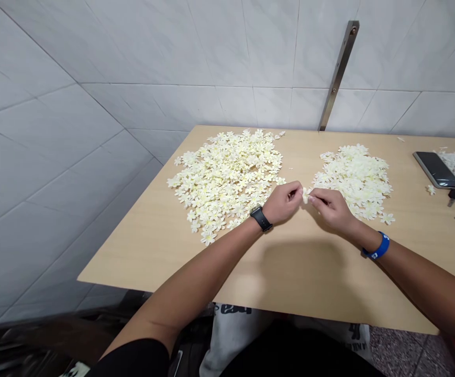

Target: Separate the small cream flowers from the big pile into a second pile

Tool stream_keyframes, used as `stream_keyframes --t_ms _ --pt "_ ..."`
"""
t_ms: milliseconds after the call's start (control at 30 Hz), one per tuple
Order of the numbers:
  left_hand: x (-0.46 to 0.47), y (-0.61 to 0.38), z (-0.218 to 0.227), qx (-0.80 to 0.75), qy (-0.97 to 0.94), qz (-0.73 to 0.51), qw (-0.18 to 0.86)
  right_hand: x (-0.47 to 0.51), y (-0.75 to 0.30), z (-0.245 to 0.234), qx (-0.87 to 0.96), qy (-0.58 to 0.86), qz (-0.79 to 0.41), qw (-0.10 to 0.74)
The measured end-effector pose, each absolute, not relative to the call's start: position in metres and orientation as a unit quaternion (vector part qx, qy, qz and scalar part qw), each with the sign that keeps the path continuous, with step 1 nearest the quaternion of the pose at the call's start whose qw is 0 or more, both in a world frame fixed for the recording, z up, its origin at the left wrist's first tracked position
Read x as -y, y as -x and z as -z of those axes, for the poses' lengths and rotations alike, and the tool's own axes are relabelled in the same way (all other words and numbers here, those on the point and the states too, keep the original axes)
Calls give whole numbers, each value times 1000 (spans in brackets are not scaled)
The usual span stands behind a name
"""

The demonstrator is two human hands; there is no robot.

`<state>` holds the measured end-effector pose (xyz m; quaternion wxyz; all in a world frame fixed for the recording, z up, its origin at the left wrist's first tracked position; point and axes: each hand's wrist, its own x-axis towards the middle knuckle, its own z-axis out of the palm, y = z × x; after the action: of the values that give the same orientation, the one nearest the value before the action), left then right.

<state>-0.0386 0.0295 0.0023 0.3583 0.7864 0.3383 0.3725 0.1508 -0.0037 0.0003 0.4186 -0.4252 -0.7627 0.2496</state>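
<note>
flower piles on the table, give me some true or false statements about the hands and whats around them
The left hand and right hand pinch one small white flower between them. True.
The left wrist wears a blue band. False: it wears a black watch, and the blue band is on the right wrist.
A phone lies at the right of the table. True.
The wall is brick. False: it is a white tile wall.

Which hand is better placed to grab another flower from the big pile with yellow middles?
Probably the left hand: it sits right beside that pile, while the right hand is nearer the flatter pile. Both hands are pinching one small flower.
</note>
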Motion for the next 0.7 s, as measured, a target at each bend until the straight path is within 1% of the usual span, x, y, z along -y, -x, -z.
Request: stream_keyframes --t_ms 67,233,367,467,533,633,700 --pt "-30 39 -3 -338 -789 -375 349 5 -151 0 774 417 -250 407" --pt "-35 45 2 -326 -791 -406 321 4 -153 0 756 428 -263 420" --pt "-41 51 6 -328 -771 -432 334 4 -151 2 732 448 -293 422" --pt "-42 52 8 -286 -791 -412 350 3 -150 5 706 465 -310 434" --pt "-42 52 9 -266 -810 -399 337 2 -150 7 703 465 -318 435" --pt "-40 49 10 -290 -801 -413 321 2 -149 10 691 474 -335 430" --pt "-38 47 9 -319 -773 -427 344 2 -147 13 651 479 -384 447"
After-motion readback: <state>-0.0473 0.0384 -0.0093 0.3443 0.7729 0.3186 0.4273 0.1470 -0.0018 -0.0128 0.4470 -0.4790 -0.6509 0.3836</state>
